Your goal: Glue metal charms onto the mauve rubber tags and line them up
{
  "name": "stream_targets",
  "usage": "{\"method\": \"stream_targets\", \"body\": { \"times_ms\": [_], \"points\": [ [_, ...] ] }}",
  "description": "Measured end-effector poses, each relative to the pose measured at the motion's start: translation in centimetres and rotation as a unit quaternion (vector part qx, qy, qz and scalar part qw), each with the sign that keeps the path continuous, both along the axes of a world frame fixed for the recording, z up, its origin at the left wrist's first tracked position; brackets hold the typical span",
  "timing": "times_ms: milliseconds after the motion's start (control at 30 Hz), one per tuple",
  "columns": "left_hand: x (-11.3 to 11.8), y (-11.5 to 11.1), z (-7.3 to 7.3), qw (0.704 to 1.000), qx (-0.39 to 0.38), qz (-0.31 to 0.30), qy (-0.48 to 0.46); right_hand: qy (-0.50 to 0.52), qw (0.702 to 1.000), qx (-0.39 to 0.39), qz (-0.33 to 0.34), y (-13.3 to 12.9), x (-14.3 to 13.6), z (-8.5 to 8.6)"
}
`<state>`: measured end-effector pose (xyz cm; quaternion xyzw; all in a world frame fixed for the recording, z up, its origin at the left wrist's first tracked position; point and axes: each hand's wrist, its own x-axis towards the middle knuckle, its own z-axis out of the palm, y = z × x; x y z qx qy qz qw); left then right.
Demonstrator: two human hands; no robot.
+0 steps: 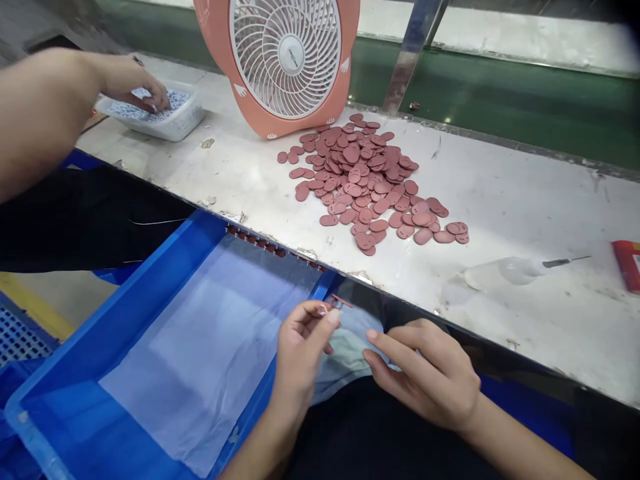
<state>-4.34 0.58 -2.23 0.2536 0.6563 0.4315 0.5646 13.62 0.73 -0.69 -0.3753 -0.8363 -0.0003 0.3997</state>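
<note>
My left hand (300, 347) is closed in a pinch on a small reddish-brown flat piece (343, 302), seen nearly edge-on, with a tiny pale bit beside it at the fingertips. Just to the right is my right hand (435, 373), its thumb and index finger a little apart and no object visible between them. Both hands are in front of the bench edge, above my lap. On the bench lies a heap of reddish-brown oval pieces (360, 173), some with small holes. A translucent squeeze bottle (515, 272) with a needle tip lies to the right of them.
A blue crate (150, 267) lined with a translucent sheet (200, 353) stands at left, below the bench (240, 180). An orange fan (293, 67) stands behind the heap. A co-worker's hand (135, 83) reaches into a white tub (175, 123) of small blue-and-white bits.
</note>
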Motion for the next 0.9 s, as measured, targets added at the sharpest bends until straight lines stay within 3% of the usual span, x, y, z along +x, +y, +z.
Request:
{"method": "stream_targets", "body": {
  "times_ms": [133,233,367,533,700,800,900],
  "points": [
    [-4.8,4.7,-4.9,0.988,-0.012,0.023,0.152,-0.010,1.000,-0.025,-0.004,-1.1,1.7,-0.5],
    [-7.8,8.9,-8.7,0.964,-0.025,-0.004,0.266,-0.022,0.999,-0.035,-0.026,-1.6,2.9,-1.0],
    [-9.5,12.2,-11.8,0.926,-0.066,-0.064,0.365,-0.027,0.997,-0.036,-0.056,-1.8,3.8,-1.4],
    [-9.6,13.2,-13.3,0.896,-0.087,-0.098,0.425,-0.026,0.996,-0.038,-0.076,-1.9,4.5,-1.5],
    [-9.7,13.7,-14.1,0.886,-0.071,-0.082,0.452,-0.028,0.995,-0.024,-0.088,-1.7,4.9,-1.1],
    [-9.6,13.2,-13.3,0.884,-0.016,-0.028,0.467,-0.029,0.994,-0.017,-0.108,-1.8,6.1,-1.0],
    [-8.7,11.3,-11.0,0.856,0.094,0.095,0.499,0.007,0.979,0.011,-0.202,-1.9,8.2,-1.5]
  ]
}}
